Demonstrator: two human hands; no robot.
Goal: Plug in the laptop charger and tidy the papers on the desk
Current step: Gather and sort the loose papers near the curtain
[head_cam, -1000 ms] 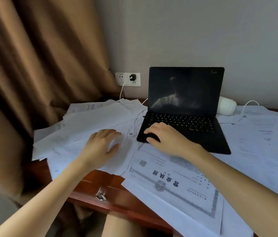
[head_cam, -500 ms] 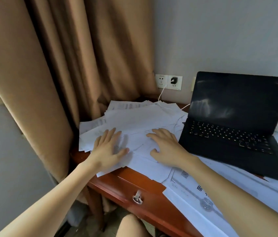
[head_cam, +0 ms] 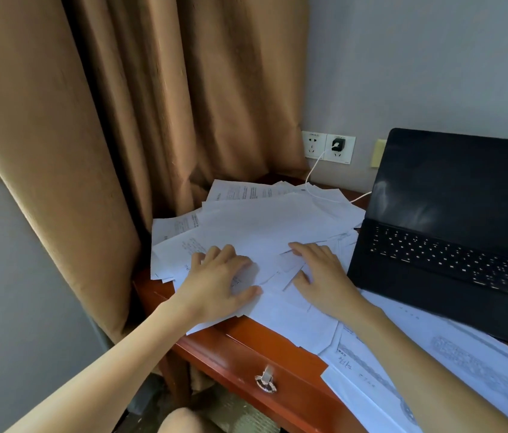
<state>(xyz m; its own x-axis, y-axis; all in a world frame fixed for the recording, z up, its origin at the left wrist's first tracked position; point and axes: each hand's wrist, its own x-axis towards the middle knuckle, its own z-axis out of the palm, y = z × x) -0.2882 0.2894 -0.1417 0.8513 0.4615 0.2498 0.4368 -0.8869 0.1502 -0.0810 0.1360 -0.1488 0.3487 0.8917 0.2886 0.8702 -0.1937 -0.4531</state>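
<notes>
A loose heap of white papers (head_cam: pixel 265 223) covers the left end of the red-brown wooden desk (head_cam: pixel 246 345). My left hand (head_cam: pixel 218 285) lies flat on the heap with fingers spread. My right hand (head_cam: pixel 324 276) rests on the papers just to its right, fingers straight, close to the black open laptop (head_cam: pixel 452 245). A black charger plug (head_cam: pixel 337 144) sits in the white wall socket (head_cam: pixel 327 146), and its white cable (head_cam: pixel 312 179) runs down over the papers toward the laptop's back. More printed sheets (head_cam: pixel 452 364) lie under and in front of the laptop.
A brown curtain (head_cam: pixel 152 104) hangs right beside the desk's left edge. A desk drawer with a metal ring pull (head_cam: pixel 265 382) faces me below the papers. The grey wall (head_cam: pixel 418 57) stands behind the desk.
My view has swung left. My right hand left the laptop's keyboard and came down on the paper heap beside my left hand, which stayed on the papers.
</notes>
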